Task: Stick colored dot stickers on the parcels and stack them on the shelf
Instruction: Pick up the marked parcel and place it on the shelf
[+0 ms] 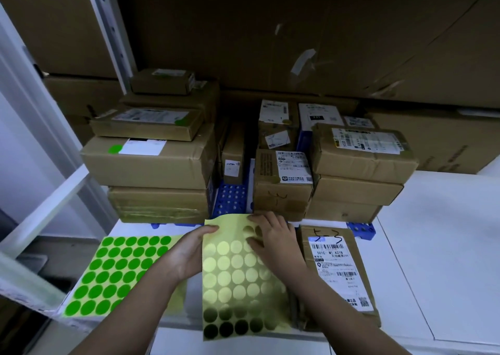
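White table [433, 246] carries stacked cardboard parcels [151, 159] at rear. Flat parcel [338, 270] with barcode label lies at front right. Green dot sheet [121, 270] lies flat at front left. Gold dot sheet [238, 279] between them, lifted. Left hand [189, 252] grips its left edge, thumb on top. Right hand [273, 241] rests on upper right dots, fingers bent; pinch unclear.

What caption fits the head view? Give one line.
Left hand holds a gold sticker sheet while right hand picks at a dot, parcel alongside.
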The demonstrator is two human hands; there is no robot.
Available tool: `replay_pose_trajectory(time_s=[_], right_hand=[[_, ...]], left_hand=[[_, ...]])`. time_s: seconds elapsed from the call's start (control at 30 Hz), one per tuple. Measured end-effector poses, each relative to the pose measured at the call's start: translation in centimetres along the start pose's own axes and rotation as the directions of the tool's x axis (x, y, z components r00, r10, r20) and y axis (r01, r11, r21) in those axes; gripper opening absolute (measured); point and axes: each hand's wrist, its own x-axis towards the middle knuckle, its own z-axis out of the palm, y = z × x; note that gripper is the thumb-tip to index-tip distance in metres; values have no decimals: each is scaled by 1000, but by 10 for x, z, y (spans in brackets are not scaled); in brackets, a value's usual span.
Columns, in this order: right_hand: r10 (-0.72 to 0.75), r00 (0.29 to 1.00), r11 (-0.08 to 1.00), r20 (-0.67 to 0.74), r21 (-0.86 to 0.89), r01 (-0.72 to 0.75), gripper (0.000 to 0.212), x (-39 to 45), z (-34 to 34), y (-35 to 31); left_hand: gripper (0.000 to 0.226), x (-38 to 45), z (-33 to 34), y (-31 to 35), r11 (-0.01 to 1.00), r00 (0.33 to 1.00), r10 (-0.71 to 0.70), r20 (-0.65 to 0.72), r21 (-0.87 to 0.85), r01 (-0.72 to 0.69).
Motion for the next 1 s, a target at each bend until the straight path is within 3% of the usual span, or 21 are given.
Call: replay_pose_trajectory(time_s=[0.33, 0.6, 0.83, 1.0], right_hand=[[76, 993, 978, -89, 200, -57, 25, 5, -2, -2], [40, 992, 978, -122, 208, -13, 18, 5, -8, -3], [69, 997, 959, -31, 278, -57, 15, 10, -11, 0], [39, 999, 949, -17, 314, -32, 15, 15, -12, 4]], left_hand=[[42, -9, 5, 5, 989, 989, 87, 119, 110, -101], [29, -14, 8, 8, 990, 987, 96, 130, 93, -109], [36, -11, 2, 10, 983, 987, 118, 106, 128, -131], [24, -11, 3, 17, 971, 987, 124, 97, 193, -141]])
